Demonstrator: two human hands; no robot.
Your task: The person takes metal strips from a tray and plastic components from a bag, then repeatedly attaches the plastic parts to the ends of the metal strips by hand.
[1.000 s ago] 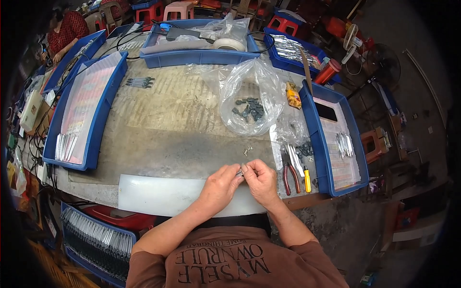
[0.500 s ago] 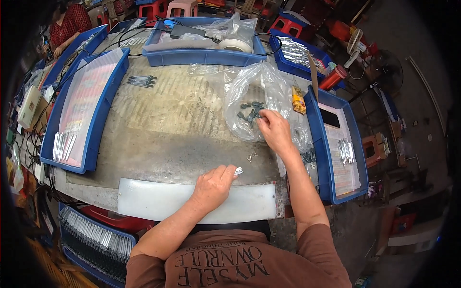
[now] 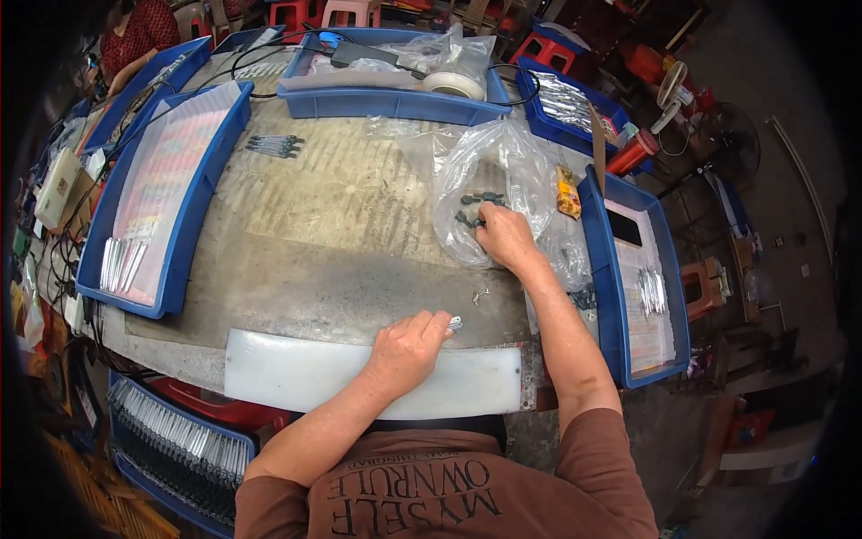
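My left hand [image 3: 406,355] is closed above a long white board [image 3: 296,366] at the table's near edge. A small silver metal piece [image 3: 455,323] with a hole sticks out past its thumb and forefinger; the rest is hidden in the fist. Farther off, my right hand [image 3: 505,237] has its fingers bent together over a clear plastic bag [image 3: 449,180]. Several small dark green parts [image 3: 488,197] lie there, some right at the fingertips. Whatever is pinched there is covered by the hand. Between the hands, tiny metal pins [image 3: 480,295] lie in a little heap.
Blue trays flank the table at left [image 3: 171,269] and right [image 3: 612,314], another blue tray [image 3: 386,106] across the back. A bundle of silver-and-dark strips [image 3: 274,145] lies far left. A yellow packet [image 3: 567,193] sits beside the bag. Below left is a filled blue crate [image 3: 180,440].
My right hand has shifted slightly left and nearer over the dark parts, covering more of them. My left hand keeps its grip on the metal piece. The whole view has shifted slightly.
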